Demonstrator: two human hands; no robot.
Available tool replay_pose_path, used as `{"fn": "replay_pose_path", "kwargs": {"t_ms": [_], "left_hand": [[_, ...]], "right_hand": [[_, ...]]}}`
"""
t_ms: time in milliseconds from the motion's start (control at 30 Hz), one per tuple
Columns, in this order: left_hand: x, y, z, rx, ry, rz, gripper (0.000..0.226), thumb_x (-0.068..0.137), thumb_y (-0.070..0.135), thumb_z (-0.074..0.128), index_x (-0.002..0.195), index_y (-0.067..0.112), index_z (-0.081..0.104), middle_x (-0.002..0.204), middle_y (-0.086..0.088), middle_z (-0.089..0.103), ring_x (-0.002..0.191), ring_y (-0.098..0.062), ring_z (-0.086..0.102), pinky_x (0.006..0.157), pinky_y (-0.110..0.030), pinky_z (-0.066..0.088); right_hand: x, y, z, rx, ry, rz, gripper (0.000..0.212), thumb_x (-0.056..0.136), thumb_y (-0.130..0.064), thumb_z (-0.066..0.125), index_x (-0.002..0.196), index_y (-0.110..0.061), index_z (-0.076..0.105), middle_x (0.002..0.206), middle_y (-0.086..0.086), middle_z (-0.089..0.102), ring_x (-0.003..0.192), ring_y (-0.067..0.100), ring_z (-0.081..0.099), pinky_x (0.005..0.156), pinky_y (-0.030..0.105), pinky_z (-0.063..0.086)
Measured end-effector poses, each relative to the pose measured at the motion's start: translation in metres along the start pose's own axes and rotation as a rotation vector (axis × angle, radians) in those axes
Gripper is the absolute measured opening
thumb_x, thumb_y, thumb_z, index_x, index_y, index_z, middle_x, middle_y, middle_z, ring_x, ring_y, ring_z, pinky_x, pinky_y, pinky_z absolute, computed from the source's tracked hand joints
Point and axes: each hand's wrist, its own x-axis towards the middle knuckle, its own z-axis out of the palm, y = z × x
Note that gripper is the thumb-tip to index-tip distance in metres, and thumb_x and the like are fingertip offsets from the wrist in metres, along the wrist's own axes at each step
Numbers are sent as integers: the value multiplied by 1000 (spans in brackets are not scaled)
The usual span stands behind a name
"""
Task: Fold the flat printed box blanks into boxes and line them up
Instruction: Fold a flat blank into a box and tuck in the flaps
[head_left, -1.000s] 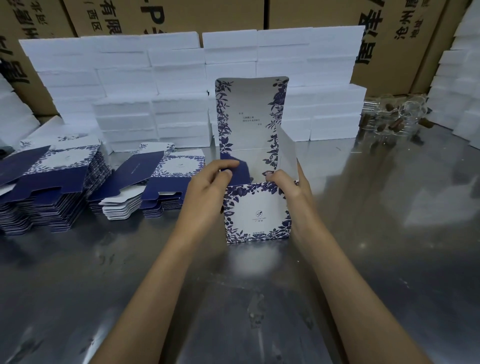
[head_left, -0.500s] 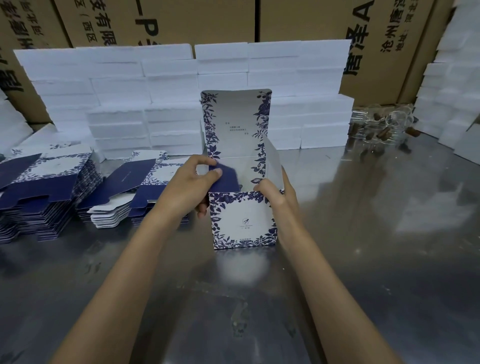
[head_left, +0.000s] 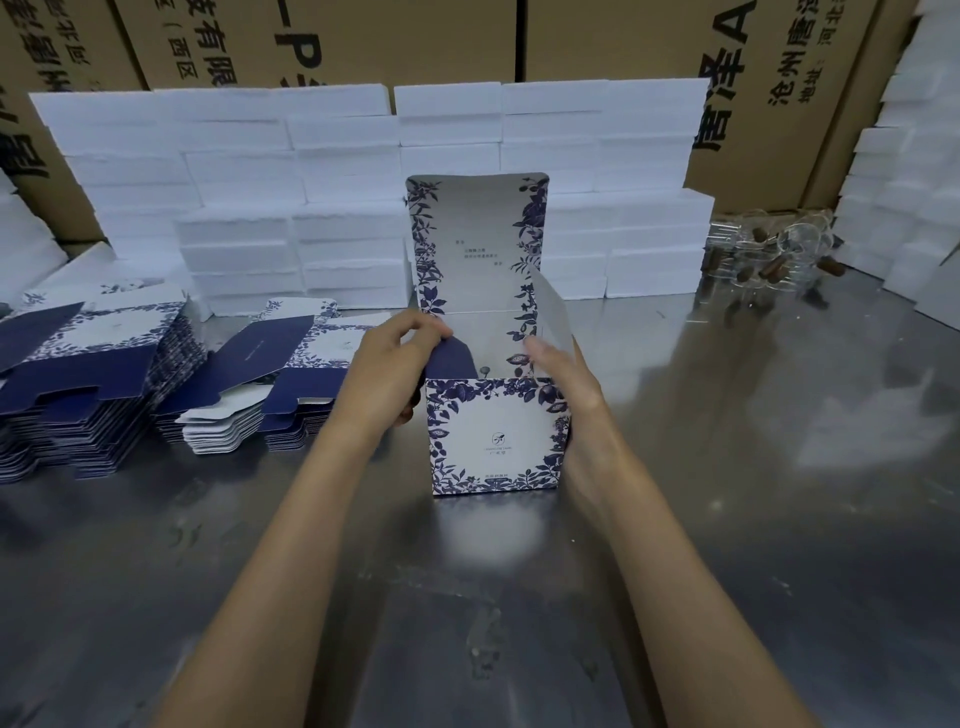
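Box (head_left: 493, 436) with blue floral print, standing upright on the steel surface (head_left: 727, 519) directly before me, its lid (head_left: 477, 244) raised vertical at the back. My left hand (head_left: 387, 374) is against the box's left side, its fingers (head_left: 415, 328) curled and pinching the dark blue side flap (head_left: 452, 358) at the open top. My right hand (head_left: 569, 387) cups the box's right side; its fingers beyond the wall are hidden, so I cannot tell whether they are spread or pressed together. The pale right flap (head_left: 550, 312) stands up just beside that hand. Flat box blanks lie in two stacks, (head_left: 93, 384) and (head_left: 270, 395), on the surface to my left. White foam blocks (head_left: 337, 171) are piled behind the box, in front of brown cartons (head_left: 415, 36). Clear bottles with corks (head_left: 769, 254) lie at far right.
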Motion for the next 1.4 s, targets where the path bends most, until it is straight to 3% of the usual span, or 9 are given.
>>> {"fn": "replay_pose_path", "kwargs": {"t_ms": [100, 267, 400, 533, 733, 900, 1100, 1267, 1400], "left_hand": [[-5, -8, 5, -56, 24, 51, 26, 101, 30, 45, 96, 26, 70, 93, -2, 65, 72, -18, 53, 62, -26, 36], [-9, -10, 11, -165, 2, 7, 29, 89, 41, 48, 108, 35, 69, 132, -1, 54, 122, -12, 53, 103, -29, 44], [-16, -10, 18, -444, -70, -79, 37, 71, 33, 61, 105, 43, 70, 133, 0, 59, 116, -17, 63, 105, -40, 48], [-15, -15, 21, -606, -90, -64, 40, 72, 23, 61, 109, 37, 69, 103, 13, 70, 86, -7, 71, 72, -23, 55], [-13, -17, 21, -592, -83, -47, 35, 91, 9, 53, 116, 31, 64, 105, 5, 66, 79, -7, 70, 66, -21, 55], [-16, -17, 18, -533, -99, -69, 37, 80, 22, 59, 113, 37, 66, 106, 3, 66, 84, -10, 67, 72, -25, 54], [-15, -17, 16, -582, -108, -100, 41, 69, 22, 58, 105, 37, 71, 104, 2, 65, 83, -15, 68, 72, -29, 54], [-15, -16, 17, -536, -68, -103, 42, 69, 21, 57, 105, 36, 71, 106, -5, 60, 88, -20, 62, 77, -34, 49], [-16, -19, 13, -473, -77, -80, 43, 70, 20, 55, 107, 34, 71, 103, -5, 62, 98, -25, 61, 89, -41, 45]], "right_hand": [[-3, -10, -6, 215, -182, 79, 79, 86, -63, 66, 148, -16, 51, 145, 12, 59, 135, 29, 56, 109, 42, 48], [-4, -16, -15, 257, -110, 124, 59, 92, -29, 57, 150, -18, 48, 139, 1, 64, 128, 20, 61, 107, 36, 49], [1, -19, -15, 117, 46, 122, 63, 80, -13, 68, 141, -20, 52, 136, 1, 66, 112, 20, 64, 89, 33, 47], [5, -20, -14, -26, 184, 111, 20, 84, -7, 72, 96, -17, 60, 85, 0, 69, 74, 15, 65, 63, 28, 48], [13, -32, -13, -363, 175, 118, 33, 86, -32, 76, 102, -3, 75, 82, 3, 74, 71, 13, 65, 75, 27, 49], [17, -42, -21, -543, 94, 151, 31, 91, -11, 66, 61, -16, 61, 68, 6, 63, 67, 21, 56, 67, 26, 44], [15, -50, -16, -621, 56, 188, 47, 94, -35, 68, 98, 11, 71, 88, 23, 69, 79, 24, 53, 79, 36, 41], [20, -49, -20, -715, 41, 176, 44, 97, -30, 65, 99, 13, 67, 88, 19, 71, 77, 23, 57, 78, 32, 48], [28, -47, -17, -751, 91, 196, 42, 87, -57, 67, 82, -16, 66, 70, 5, 58, 64, 17, 48, 60, 23, 39]]}}
